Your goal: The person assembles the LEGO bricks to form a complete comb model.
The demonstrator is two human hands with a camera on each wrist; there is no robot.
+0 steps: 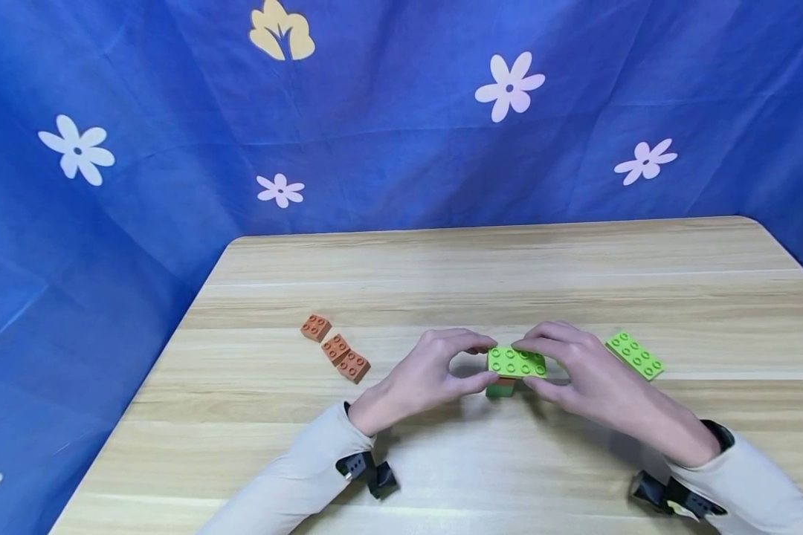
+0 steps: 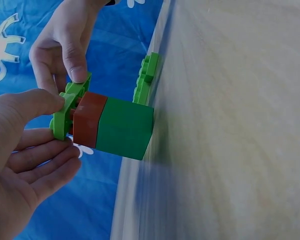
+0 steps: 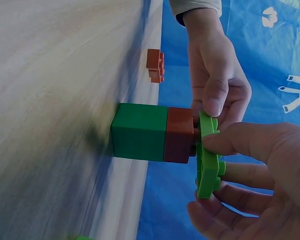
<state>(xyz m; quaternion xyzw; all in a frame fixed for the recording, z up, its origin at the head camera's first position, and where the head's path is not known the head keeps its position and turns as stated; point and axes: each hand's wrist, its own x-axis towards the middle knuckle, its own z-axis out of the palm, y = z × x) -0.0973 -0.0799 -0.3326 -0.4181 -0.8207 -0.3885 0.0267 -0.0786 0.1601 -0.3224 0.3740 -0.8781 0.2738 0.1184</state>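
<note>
A light green eight-stud toy brick (image 1: pixel 517 362), flat and thin, is held level over a small stack. Below it come a reddish-brown brick (image 3: pixel 180 135) and a dark green block (image 3: pixel 140 131), which stands on the table. Studs of the brown brick show in a narrow gap under the light green one. My left hand (image 1: pixel 435 368) pinches the light green brick's left end between thumb and fingers. At the other end my right hand (image 1: pixel 585 368) grips it the same way, thumb on the near edge.
On the wooden table (image 1: pixel 442 290), several reddish-brown four-stud bricks (image 1: pixel 336 348) lie to the left of the stack. Another light green flat brick (image 1: pixel 634 355) lies right, beyond my right hand. A blue flowered cloth (image 1: pixel 388 111) hangs behind the table.
</note>
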